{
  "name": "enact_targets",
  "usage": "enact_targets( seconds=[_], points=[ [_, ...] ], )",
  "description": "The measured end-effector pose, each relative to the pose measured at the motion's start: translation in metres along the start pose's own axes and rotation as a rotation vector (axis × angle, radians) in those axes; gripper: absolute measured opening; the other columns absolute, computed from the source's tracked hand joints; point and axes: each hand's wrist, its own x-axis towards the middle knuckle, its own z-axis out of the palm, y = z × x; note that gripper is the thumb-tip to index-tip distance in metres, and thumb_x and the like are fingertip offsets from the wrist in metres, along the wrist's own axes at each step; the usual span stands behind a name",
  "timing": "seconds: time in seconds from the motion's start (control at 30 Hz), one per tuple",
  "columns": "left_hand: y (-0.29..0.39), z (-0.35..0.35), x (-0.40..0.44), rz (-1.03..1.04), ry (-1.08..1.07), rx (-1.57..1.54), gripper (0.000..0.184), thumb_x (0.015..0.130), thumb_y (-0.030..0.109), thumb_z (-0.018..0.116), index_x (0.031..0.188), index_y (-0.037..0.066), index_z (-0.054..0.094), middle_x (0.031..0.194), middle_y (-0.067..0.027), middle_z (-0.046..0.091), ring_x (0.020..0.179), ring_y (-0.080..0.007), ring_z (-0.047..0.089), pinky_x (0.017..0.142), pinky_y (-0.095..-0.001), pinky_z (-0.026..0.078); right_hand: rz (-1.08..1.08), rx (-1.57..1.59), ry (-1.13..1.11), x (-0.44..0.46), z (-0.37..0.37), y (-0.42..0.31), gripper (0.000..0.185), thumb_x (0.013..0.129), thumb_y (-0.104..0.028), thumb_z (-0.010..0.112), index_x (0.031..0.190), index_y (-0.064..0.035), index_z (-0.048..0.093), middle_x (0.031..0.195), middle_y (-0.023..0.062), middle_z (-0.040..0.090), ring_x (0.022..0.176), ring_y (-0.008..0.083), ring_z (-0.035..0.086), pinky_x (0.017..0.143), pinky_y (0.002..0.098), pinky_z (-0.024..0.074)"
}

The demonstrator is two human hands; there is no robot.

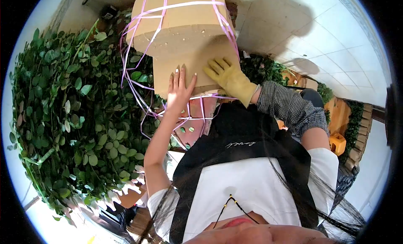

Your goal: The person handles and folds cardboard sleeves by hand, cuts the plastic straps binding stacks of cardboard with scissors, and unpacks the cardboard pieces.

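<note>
A brown cardboard piece (pixel 187 11) stands in front of me, with a lower cardboard flap (pixel 170 70) nearest my body. My left hand (pixel 180 88) is bare and rests on this flap, fingers stretched out. To its right lies my right hand (pixel 231 80) in a yellow glove, fingers spread over the same cardboard. Neither hand grips anything. Pink and white strings (pixel 168 9) run around the cardboard and hang in loose loops below it. A checked sleeve cover (pixel 289 105) is on my right forearm.
A large mass of leafy green stems (pixel 84 118) fills the left side. More foliage (pixel 264 70) is behind my right hand. At the right are a yellow-orange object (pixel 337 144) and a stack of brown pieces (pixel 359 143). A tiled surface (pixel 336 38) lies at the upper right.
</note>
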Motion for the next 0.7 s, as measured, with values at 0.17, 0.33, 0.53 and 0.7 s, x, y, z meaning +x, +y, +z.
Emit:
enact_targets(
  seconds=[0.17, 0.33, 0.53, 0.7],
  points=[
    [-0.007, 0.000, 0.005, 0.042, 0.079, -0.033, 0.068, 0.078, 0.011, 0.068, 0.143, 0.019, 0.052, 0.151, -0.0268, 0.041, 0.132, -0.0454, 0.049, 0.108, -0.0512, 0.046, 0.029, -0.101, 0.131, -0.003, 0.025, -0.018, 0.089, 0.067, -0.036, 0.079, 0.145, -0.0113, 0.046, 0.142, 0.0166, 0.051, 0.133, 0.0331, 0.046, 0.111, 0.0463, 0.0376],
    [-0.014, -0.017, 0.014, 0.078, 0.013, -0.108, 0.074, 0.075, 0.025, 0.077, 0.143, 0.019, 0.050, 0.144, -0.0294, 0.046, 0.126, -0.0467, 0.053, 0.107, -0.0505, 0.047, 0.022, -0.009, 0.162, 0.006, 0.020, -0.005, 0.086, 0.066, -0.033, 0.081, 0.143, -0.0119, 0.048, 0.137, 0.0143, 0.054, 0.128, 0.0323, 0.050, 0.107, 0.0470, 0.0410],
    [-0.024, -0.042, 0.029, 0.147, -0.092, -0.069, 0.084, 0.065, 0.024, 0.083, 0.142, 0.017, 0.050, 0.147, -0.0266, 0.043, 0.128, -0.0450, 0.052, 0.104, -0.0471, 0.049, -0.092, 0.167, -0.137, 0.026, -0.036, 0.017, 0.086, 0.068, -0.031, 0.085, 0.143, -0.0118, 0.048, 0.133, 0.0140, 0.057, 0.122, 0.0324, 0.056, 0.102, 0.0419, 0.0459],
    [-0.032, -0.038, 0.031, 0.173, -0.164, -0.088, 0.077, 0.071, 0.024, 0.079, 0.142, 0.018, 0.048, 0.144, -0.0266, 0.046, 0.123, -0.0407, 0.058, 0.092, -0.0453, 0.055, -0.060, 0.165, -0.195, 0.033, -0.038, 0.009, 0.083, 0.068, -0.029, 0.085, 0.141, -0.0119, 0.050, 0.127, 0.0134, 0.062, 0.116, 0.0326, 0.062, 0.097, 0.0458, 0.0488]
  ],
)
